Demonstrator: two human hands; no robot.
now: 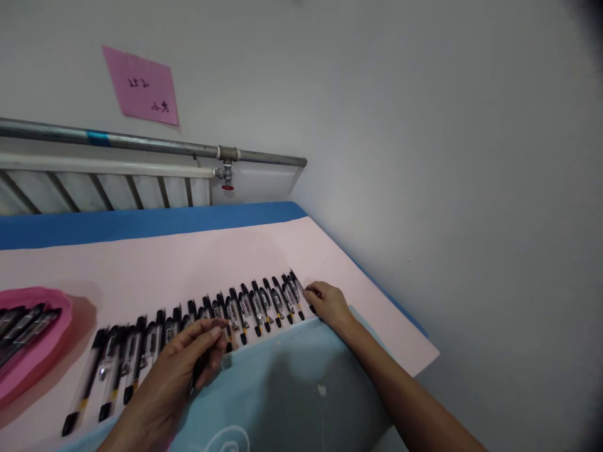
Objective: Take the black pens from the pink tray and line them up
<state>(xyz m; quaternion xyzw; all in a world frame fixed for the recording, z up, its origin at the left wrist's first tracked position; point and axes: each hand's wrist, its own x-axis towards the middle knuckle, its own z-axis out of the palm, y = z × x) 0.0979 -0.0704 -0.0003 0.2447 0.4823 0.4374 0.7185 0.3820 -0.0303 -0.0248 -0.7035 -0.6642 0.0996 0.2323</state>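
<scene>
A long row of clear-barrelled pens with black caps and ends lies side by side across the pink sheet. At the row's right end, my right hand pinches the last pen with thumb and fingertips. My left hand hovers over the row's near edge, its fingers curled. A slim black thing shows below its palm, mostly hidden by the fingers; its kind I cannot make out. Loose clear caps with clips appear among the pens.
At the left stands a pink tray holding more pens. A light blue cloth covers the near side. Beyond the pink sheet runs a blue table edge, then a radiator and pipe. A wall rises at the right.
</scene>
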